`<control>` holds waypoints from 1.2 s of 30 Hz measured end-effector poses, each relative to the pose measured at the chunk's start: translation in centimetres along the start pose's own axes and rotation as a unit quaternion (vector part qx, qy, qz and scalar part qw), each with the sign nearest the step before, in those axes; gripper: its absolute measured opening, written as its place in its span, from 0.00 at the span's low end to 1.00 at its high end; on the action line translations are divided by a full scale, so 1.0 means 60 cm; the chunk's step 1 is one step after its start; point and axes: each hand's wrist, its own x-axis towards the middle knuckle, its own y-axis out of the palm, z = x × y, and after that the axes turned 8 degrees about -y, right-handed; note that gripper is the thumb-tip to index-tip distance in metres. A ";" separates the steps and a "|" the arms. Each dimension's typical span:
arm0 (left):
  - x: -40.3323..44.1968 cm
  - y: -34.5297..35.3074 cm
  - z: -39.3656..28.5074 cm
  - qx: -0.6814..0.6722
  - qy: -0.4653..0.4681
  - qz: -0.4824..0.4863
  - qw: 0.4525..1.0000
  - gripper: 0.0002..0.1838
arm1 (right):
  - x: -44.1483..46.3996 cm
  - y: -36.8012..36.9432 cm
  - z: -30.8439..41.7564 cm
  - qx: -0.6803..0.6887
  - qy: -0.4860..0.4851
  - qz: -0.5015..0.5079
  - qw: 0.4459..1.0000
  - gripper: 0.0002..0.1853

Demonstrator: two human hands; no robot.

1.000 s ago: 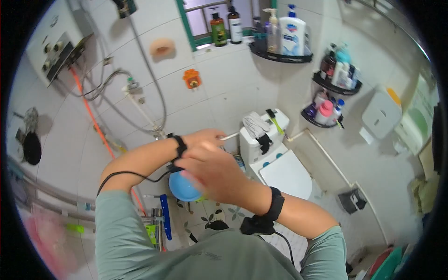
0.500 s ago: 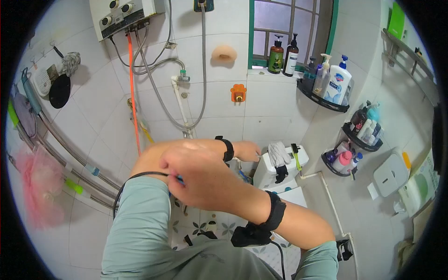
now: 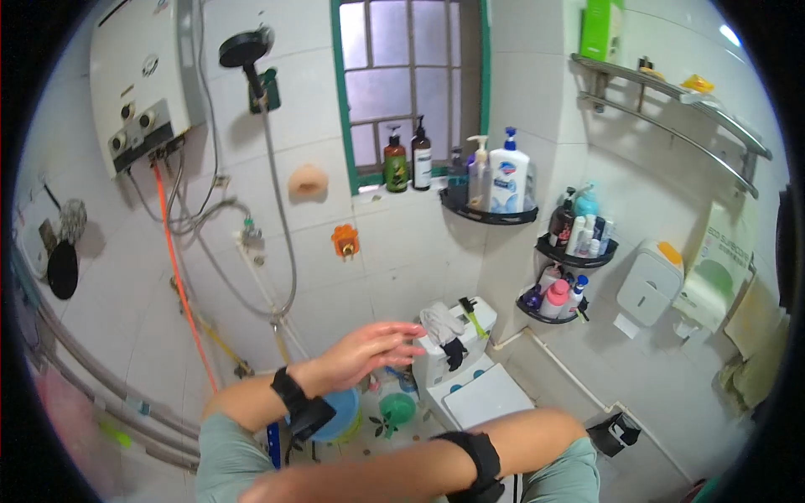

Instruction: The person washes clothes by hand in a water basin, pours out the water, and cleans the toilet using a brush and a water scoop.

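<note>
My left hand (image 3: 369, 356) is stretched out to the right with its fingers extended and nothing in it. It hovers above a blue basin (image 3: 342, 409) and a small green basin (image 3: 397, 408) on the floor. A black strap (image 3: 289, 387) circles the left wrist. My right arm crosses low in front of me, also with a black strap (image 3: 476, 459). At the bottom edge, my right hand (image 3: 327, 484) is blurred near the left sleeve (image 3: 231, 457), its fingers not readable.
A white toilet (image 3: 486, 402) stands right of my left hand, with a grey cloth (image 3: 440, 323) on its tank. Bottles fill the corner shelves (image 3: 490, 216). A shower hose (image 3: 281, 210) and orange tube (image 3: 176, 260) hang along the wall.
My view has tilted up and turned right. The right hand has moved from a closed grip by the left sleeve's dark cord down to the bottom edge. The left hand now shows extended fingers.
</note>
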 end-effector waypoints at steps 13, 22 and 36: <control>0.206 -0.155 0.196 -0.088 -0.096 -0.119 0.984 0.20 | -0.298 -0.080 -0.065 -0.483 0.260 -0.181 0.816 0.10; 0.321 -0.227 0.137 -0.148 0.003 -0.021 0.989 0.15 | -0.835 -0.072 0.019 -0.494 0.723 -0.291 0.386 0.11; 0.331 -0.064 0.318 0.072 -0.197 -0.030 0.977 0.22 | -0.891 -0.161 -0.104 -0.216 0.436 -0.790 0.373 0.14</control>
